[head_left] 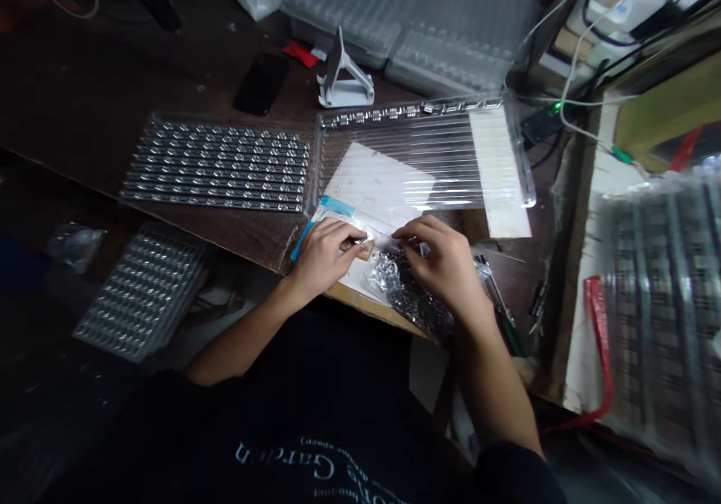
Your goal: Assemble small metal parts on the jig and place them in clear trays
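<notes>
Your L hand (pixel 330 258) has its fingers pinched on a small metal pc (pixel 365 239), over the counter (pixel 73 106). R hand (pixel 436 260) is near the bag of parts (pixel 402 286), fingers curled; can't tell if they grip anything.

Tray (pixel 417 158) at 12 o'clock: clear glossy plastic, ridged. Table (pixel 191 76) at 11 o'clock: dark, wood-like. Shirt: matt cloth.
</notes>
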Available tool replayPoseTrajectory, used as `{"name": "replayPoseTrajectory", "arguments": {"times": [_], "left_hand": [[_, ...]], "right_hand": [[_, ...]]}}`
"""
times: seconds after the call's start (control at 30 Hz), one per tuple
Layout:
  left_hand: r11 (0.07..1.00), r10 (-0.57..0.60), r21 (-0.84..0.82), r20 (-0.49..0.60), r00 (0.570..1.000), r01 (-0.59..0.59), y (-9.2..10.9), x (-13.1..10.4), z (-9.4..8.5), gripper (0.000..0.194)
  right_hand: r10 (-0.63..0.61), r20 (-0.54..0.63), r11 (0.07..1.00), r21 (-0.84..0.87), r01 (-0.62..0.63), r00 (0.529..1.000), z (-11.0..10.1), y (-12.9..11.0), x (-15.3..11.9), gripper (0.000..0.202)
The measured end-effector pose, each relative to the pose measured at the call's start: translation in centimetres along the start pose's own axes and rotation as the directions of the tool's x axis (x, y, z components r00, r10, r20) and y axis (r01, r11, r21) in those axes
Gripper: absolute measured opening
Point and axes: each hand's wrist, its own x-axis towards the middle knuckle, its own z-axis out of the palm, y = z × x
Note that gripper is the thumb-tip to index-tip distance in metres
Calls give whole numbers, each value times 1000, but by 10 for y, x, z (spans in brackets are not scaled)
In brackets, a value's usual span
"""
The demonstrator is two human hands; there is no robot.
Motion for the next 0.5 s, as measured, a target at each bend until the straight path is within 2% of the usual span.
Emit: {"name": "replayPoseTrajectory", "arguments": {"times": [0.13, 0.27, 0.4, 0.5], "left_hand": [[1000, 18, -22, -19, 1000, -18, 2, -1, 0, 3], [995, 38, -92, -140, 989, -51, 6, -4, -5, 4], [996, -21, -91, -173, 985, 6, 8, -12, -17, 10], [996, -69, -71, -188, 980, 56, 7, -20, -27, 20]], "right_hand": [[11, 2, 1000, 10, -11, 1000, 4, 3, 2, 29], [35, -7, 997, -68, -35, 999, 9, -1, 6, 27], [40, 9, 997, -64, -40, 999, 20, -10, 10, 25], [12, 70, 1000, -24, -11, 997, 34, -16, 13, 20]]}}
